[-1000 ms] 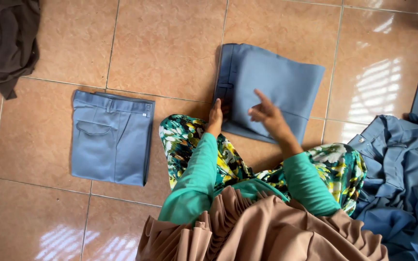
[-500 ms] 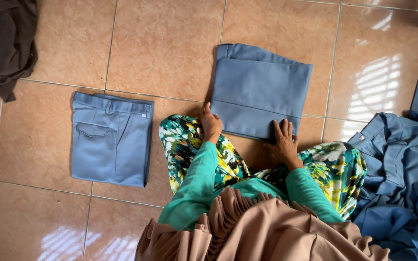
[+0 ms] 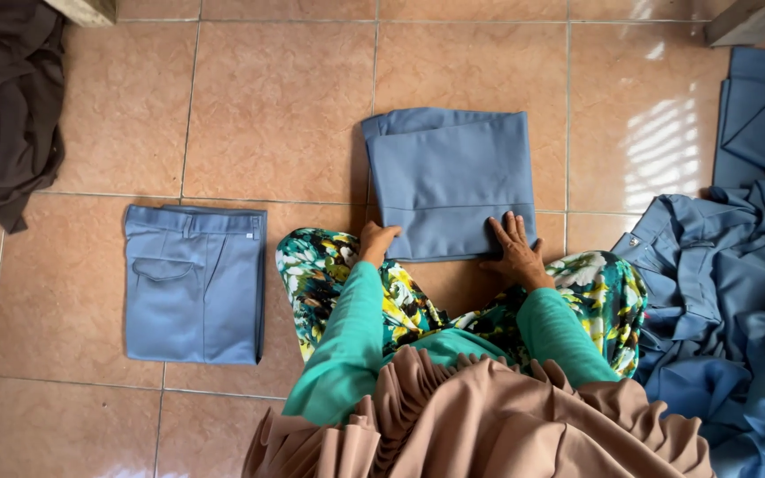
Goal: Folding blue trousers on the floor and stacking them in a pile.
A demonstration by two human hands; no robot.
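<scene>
a second ago our right hand [image 3: 515, 250] was lifted above the folded grey-blue cloth trousers [image 3: 449, 181]; now it lies flat on their near edge, fingers spread, while our left hand [image 3: 375, 241], curled, grips the near left corner. the trousers have settled into a squarer fold on the tan tiled floor [image 3: 276, 106], just beyond our knees. we judge this fold nearly finished. a second folded blue pair [image 3: 195, 283] lies to the left, a heap of blue garments [image 3: 728, 292] to the right.
</scene>
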